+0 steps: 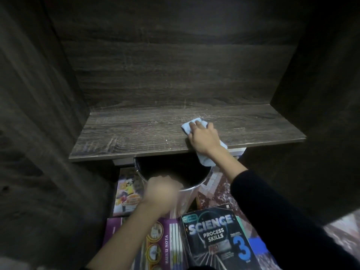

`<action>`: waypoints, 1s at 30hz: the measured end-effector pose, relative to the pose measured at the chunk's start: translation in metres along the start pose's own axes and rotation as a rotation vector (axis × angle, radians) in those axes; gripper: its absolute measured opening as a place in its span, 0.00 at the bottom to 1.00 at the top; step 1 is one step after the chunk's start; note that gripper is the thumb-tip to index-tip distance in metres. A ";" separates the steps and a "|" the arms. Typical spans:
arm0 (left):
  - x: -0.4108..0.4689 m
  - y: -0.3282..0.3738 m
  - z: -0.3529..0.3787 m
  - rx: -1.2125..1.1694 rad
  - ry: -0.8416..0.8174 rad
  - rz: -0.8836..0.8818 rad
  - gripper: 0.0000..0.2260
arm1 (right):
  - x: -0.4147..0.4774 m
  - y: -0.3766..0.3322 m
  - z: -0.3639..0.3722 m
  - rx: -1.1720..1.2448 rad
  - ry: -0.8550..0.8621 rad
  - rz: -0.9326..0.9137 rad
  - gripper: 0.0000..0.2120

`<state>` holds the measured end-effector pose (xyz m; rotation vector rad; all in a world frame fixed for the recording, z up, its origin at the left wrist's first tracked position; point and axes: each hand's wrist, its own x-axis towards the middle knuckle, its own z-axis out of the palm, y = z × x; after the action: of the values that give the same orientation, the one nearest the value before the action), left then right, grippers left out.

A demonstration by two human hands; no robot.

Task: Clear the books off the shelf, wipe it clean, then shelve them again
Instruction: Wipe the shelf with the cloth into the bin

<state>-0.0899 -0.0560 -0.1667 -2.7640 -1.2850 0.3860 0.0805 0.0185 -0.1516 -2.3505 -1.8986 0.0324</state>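
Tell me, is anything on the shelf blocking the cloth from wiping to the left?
No, nothing visible. The right hand presses the blue cloth on the shelf, and the wood to its left shows only pale specks.

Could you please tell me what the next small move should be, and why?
Probably slide the cloth leftward: the right hand presses it right of middle on the shelf, pale specks show to its left, and the left hand holds a bin below the front edge.

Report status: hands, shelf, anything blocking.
Right hand presses blue cloth on shelf. Left hand, blurred, grips rim of bin under shelf edge. Books on floor; wipe path unobstructed.
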 end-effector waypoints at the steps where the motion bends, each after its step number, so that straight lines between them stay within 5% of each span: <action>1: 0.000 -0.001 0.000 0.003 -0.002 -0.001 0.11 | 0.003 -0.002 0.002 -0.006 0.002 -0.007 0.22; 14: 0.000 -0.006 -0.001 -0.030 0.014 -0.003 0.12 | 0.024 -0.028 -0.008 0.044 -0.188 -0.246 0.23; 28: -0.002 -0.008 -0.002 -0.007 -0.002 0.017 0.11 | -0.014 -0.018 -0.016 0.503 -0.289 -0.561 0.17; 30: 0.000 -0.007 -0.003 -0.003 0.007 0.029 0.11 | -0.022 -0.006 -0.027 0.648 -0.308 -0.490 0.18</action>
<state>-0.0945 -0.0513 -0.1630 -2.7870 -1.2463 0.3764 0.0727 -0.0041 -0.1256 -1.4898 -2.1128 0.8583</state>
